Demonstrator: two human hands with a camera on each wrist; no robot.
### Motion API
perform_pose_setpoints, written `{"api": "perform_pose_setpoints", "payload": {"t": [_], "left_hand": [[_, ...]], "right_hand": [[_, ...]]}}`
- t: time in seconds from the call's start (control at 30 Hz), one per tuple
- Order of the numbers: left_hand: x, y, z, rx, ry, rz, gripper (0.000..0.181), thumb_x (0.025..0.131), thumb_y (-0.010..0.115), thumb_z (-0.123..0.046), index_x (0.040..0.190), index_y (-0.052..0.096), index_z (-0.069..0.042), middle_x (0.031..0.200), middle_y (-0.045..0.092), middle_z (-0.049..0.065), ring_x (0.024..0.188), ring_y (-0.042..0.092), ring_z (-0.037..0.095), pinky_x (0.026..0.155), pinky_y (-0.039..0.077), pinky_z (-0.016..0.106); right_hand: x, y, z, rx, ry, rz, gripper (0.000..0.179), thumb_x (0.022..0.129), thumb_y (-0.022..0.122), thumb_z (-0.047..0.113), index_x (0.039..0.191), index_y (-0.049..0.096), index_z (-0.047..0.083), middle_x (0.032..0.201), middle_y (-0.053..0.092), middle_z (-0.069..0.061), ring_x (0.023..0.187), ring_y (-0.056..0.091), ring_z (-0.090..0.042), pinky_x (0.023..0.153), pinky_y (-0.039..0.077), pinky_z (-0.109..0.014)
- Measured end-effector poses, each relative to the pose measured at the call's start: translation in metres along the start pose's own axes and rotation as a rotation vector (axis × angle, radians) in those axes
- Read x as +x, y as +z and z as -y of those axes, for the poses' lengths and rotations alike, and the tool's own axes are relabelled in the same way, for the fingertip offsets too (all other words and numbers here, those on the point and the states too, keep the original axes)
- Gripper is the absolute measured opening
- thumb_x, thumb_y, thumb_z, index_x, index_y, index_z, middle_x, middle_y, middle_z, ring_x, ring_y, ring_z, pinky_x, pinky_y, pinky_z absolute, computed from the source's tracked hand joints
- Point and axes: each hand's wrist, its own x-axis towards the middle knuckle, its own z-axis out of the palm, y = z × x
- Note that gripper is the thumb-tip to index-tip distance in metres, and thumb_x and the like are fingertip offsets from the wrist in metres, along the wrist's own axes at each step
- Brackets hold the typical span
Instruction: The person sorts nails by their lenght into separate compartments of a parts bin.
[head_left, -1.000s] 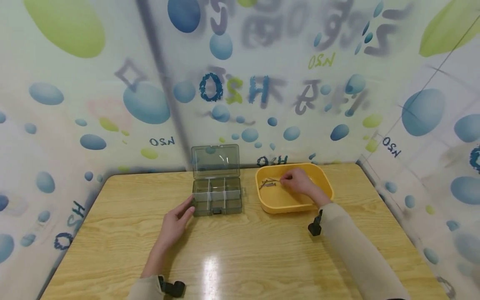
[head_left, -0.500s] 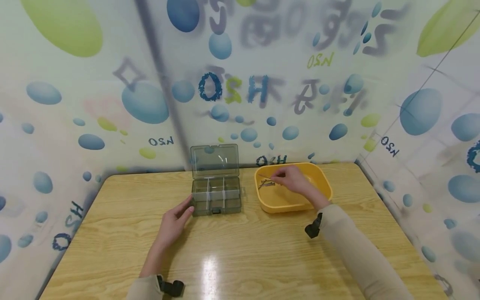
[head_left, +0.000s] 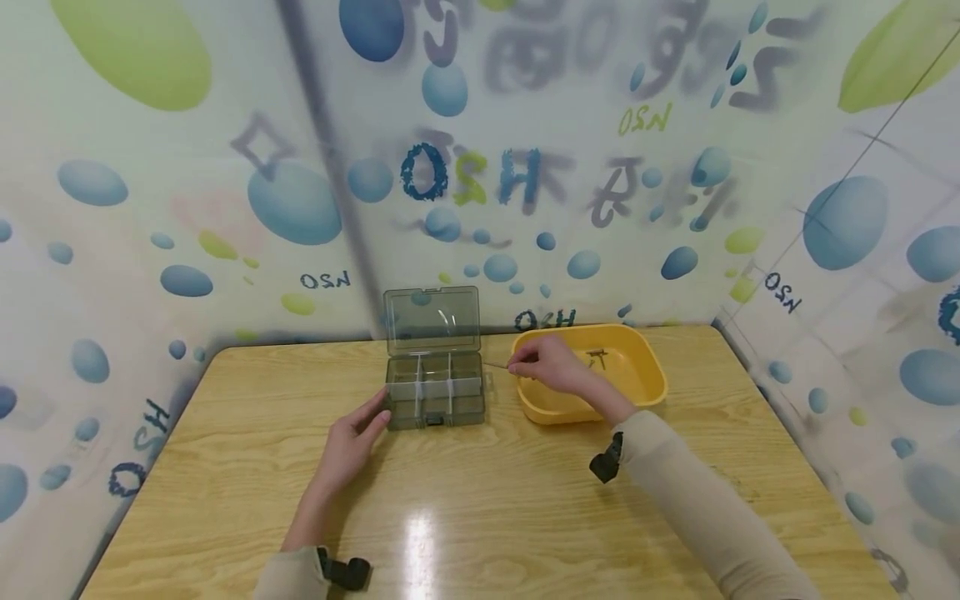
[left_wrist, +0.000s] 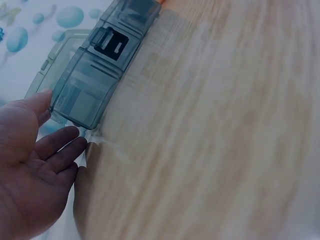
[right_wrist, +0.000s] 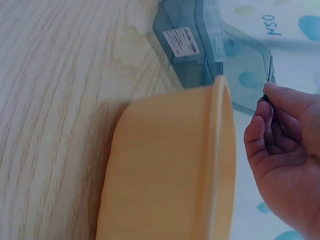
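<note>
A translucent grey compartment box (head_left: 435, 408) stands with its lid (head_left: 432, 321) raised against the wall. At its left side rests my left hand (head_left: 348, 442), fingers loosely extended; in the left wrist view the thumb (left_wrist: 37, 102) is right at the box's corner. My right hand (head_left: 551, 365) is over the left rim of the yellow tray (head_left: 592, 412). Between thumb and forefinger it pinches a long thin screw (right_wrist: 271, 70), its dark head near the fingertips and its shaft pointing towards the box. More screws (head_left: 597, 358) lie in the tray, partly hidden behind the right hand.
The box and tray stand side by side at the back of a wooden table (head_left: 480, 508), with a narrow gap between them. A patterned wall (head_left: 480, 217) rises right behind. White dividers (head_left: 450, 387) split the box into several compartments.
My right hand has moved left from inside the tray to its left rim, carrying the pinched screw towards the box. The left hand has stayed at the box's side.
</note>
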Motion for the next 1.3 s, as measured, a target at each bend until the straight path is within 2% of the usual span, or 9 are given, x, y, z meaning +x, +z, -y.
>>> {"api": "perform_pose_setpoints", "payload": {"t": [0.13, 0.27, 0.33, 0.37, 0.57, 0.67, 0.83, 1.0, 1.3], "left_hand": [[-0.002, -0.002, -0.007, -0.009, 0.01, 0.003, 0.05, 0.107, 0.059, -0.027, 0.152, 0.05, -0.007, 0.153, 0.048, 0.011, 0.145, 0.04, 0.032, 0.117, 0.034, 0.046], [-0.002, -0.002, -0.007, -0.015, 0.012, 0.002, 0.05, 0.107, 0.059, -0.027, 0.152, 0.05, -0.008, 0.153, 0.048, 0.01, 0.145, 0.039, 0.031, 0.117, 0.034, 0.045], [-0.001, -0.001, -0.007, -0.017, 0.006, 0.0, 0.05, 0.107, 0.059, -0.028, 0.152, 0.051, -0.009, 0.153, 0.048, 0.01, 0.145, 0.039, 0.03, 0.118, 0.034, 0.045], [0.001, 0.0, -0.001, -0.012, 0.01, -0.003, 0.051, 0.106, 0.059, -0.031, 0.152, 0.051, -0.01, 0.153, 0.049, 0.008, 0.145, 0.04, 0.03, 0.118, 0.034, 0.045], [0.0, 0.0, -0.003, -0.02, 0.013, -0.009, 0.049, 0.106, 0.061, -0.029, 0.151, 0.053, -0.011, 0.152, 0.05, 0.009, 0.144, 0.041, 0.029, 0.117, 0.034, 0.044], [-0.001, 0.0, -0.004, -0.019, 0.01, -0.007, 0.049, 0.106, 0.06, -0.028, 0.151, 0.052, -0.01, 0.152, 0.049, 0.01, 0.144, 0.041, 0.03, 0.116, 0.035, 0.044], [-0.002, 0.0, -0.004, -0.021, 0.007, -0.001, 0.05, 0.106, 0.06, -0.028, 0.152, 0.051, -0.01, 0.153, 0.048, 0.01, 0.144, 0.04, 0.03, 0.115, 0.036, 0.044], [-0.002, 0.0, -0.003, -0.022, 0.007, -0.016, 0.049, 0.106, 0.06, -0.028, 0.151, 0.052, -0.011, 0.152, 0.049, 0.009, 0.144, 0.041, 0.029, 0.116, 0.035, 0.044], [-0.002, 0.002, -0.001, -0.028, -0.002, -0.021, 0.05, 0.107, 0.059, -0.029, 0.152, 0.051, -0.011, 0.154, 0.048, 0.009, 0.145, 0.041, 0.028, 0.116, 0.036, 0.042]], "right_hand": [[0.005, 0.008, 0.002, -0.007, -0.011, 0.013, 0.015, 0.097, 0.072, 0.011, 0.102, 0.078, -0.002, 0.09, 0.072, -0.002, 0.076, 0.062, -0.013, 0.068, 0.053, -0.028], [0.009, 0.015, 0.006, -0.04, -0.015, 0.034, 0.016, 0.098, 0.072, 0.011, 0.103, 0.078, -0.002, 0.093, 0.073, -0.003, 0.08, 0.063, -0.012, 0.072, 0.053, -0.028], [0.011, 0.017, 0.008, -0.067, -0.024, 0.041, 0.014, 0.097, 0.072, 0.011, 0.102, 0.079, -0.001, 0.091, 0.074, -0.002, 0.078, 0.062, -0.012, 0.07, 0.053, -0.028], [0.011, 0.019, 0.01, -0.088, -0.025, 0.044, 0.013, 0.097, 0.073, 0.011, 0.1, 0.079, 0.0, 0.089, 0.074, -0.001, 0.077, 0.062, -0.011, 0.069, 0.052, -0.027], [0.016, 0.026, 0.02, -0.177, -0.047, 0.066, 0.01, 0.096, 0.073, 0.009, 0.096, 0.079, 0.001, 0.084, 0.073, -0.001, 0.072, 0.058, -0.01, 0.066, 0.05, -0.025], [0.017, 0.031, 0.024, -0.184, -0.039, 0.077, 0.01, 0.097, 0.072, 0.009, 0.097, 0.079, 0.001, 0.086, 0.074, -0.004, 0.072, 0.059, -0.011, 0.067, 0.051, -0.026], [0.02, 0.038, 0.027, -0.174, -0.022, 0.079, 0.01, 0.097, 0.071, 0.008, 0.096, 0.079, 0.002, 0.087, 0.075, -0.007, 0.07, 0.058, -0.01, 0.067, 0.051, -0.026], [0.023, 0.044, 0.028, -0.164, -0.056, 0.055, 0.011, 0.097, 0.071, 0.008, 0.098, 0.079, 0.001, 0.088, 0.075, -0.004, 0.073, 0.059, -0.01, 0.068, 0.052, -0.025], [0.019, 0.042, 0.03, -0.052, -0.028, 0.033, 0.015, 0.1, 0.068, 0.009, 0.106, 0.077, -0.001, 0.096, 0.072, -0.005, 0.084, 0.064, -0.014, 0.073, 0.055, -0.027]]}}
